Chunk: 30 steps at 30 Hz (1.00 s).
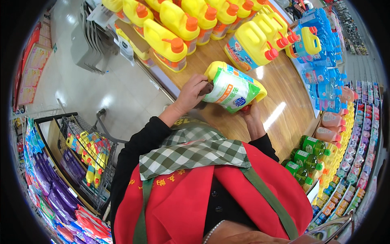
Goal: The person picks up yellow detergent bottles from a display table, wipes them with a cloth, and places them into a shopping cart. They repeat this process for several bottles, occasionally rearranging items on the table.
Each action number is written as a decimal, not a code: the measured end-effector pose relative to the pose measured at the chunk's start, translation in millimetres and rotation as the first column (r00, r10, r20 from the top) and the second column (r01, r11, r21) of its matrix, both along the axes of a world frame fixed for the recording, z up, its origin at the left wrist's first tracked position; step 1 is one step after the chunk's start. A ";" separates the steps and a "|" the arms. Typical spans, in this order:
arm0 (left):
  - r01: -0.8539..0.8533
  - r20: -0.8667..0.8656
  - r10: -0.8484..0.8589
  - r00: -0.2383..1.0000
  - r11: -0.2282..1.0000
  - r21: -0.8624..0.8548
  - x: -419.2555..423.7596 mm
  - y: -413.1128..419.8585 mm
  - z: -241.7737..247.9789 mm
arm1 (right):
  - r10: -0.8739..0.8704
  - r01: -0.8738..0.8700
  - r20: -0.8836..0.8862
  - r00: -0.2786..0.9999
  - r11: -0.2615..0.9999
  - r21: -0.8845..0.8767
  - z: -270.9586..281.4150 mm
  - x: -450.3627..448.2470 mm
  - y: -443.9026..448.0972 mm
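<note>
In front of my chest, over a wooden tabletop [195, 67], a yellow plastic detergent jug [215, 67] lies tilted between my hands. A green-and-white printed packet [224, 87] covers much of its near side. My left hand [192, 93] grips the packet and jug at their left end, fingertips partly hidden. My right hand [251, 117] holds the lower right end, by the jug's red cap [246, 108]; some of its fingers are behind the packet. Just beyond stand several yellow jugs with red caps [248, 45]. Whether the packet is fixed to the jug cannot be seen.
Yellow bottles with orange caps [166, 42] fill the table's far left. Blue bottles [320, 73] and green bottles [304, 155] line the right side. A wire shopping cart [88, 158] holding yellow bottles stands at left, below stacked grey stools [86, 45].
</note>
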<state>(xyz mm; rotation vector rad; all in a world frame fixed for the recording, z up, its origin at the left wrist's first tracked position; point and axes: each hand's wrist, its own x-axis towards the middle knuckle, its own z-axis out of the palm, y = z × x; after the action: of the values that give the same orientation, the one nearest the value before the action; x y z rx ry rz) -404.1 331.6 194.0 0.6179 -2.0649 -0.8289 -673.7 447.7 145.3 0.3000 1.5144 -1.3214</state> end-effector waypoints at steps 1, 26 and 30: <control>0.006 -0.011 -0.006 1.000 1.000 0.017 2.3 0.4 -5.0 | 0.013 -0.013 -0.014 1.000 1.000 -0.003 -0.1 0.0 -1.2; 0.050 -0.269 0.058 0.961 0.924 0.378 -3.6 -22.0 3.5 | 0.095 -0.112 -0.218 0.971 0.991 -0.070 -4.2 -16.1 18.6; 0.186 -0.177 -0.135 0.975 0.931 0.313 -9.7 -22.2 -3.2 | 0.087 -0.108 -0.234 0.968 0.991 -0.080 4.9 -12.5 19.3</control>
<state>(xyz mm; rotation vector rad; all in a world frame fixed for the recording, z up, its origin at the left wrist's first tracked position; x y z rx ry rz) -413.8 309.3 190.8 0.5460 -1.8698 -1.2935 -686.2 467.0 150.2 0.0119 1.6316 -1.3793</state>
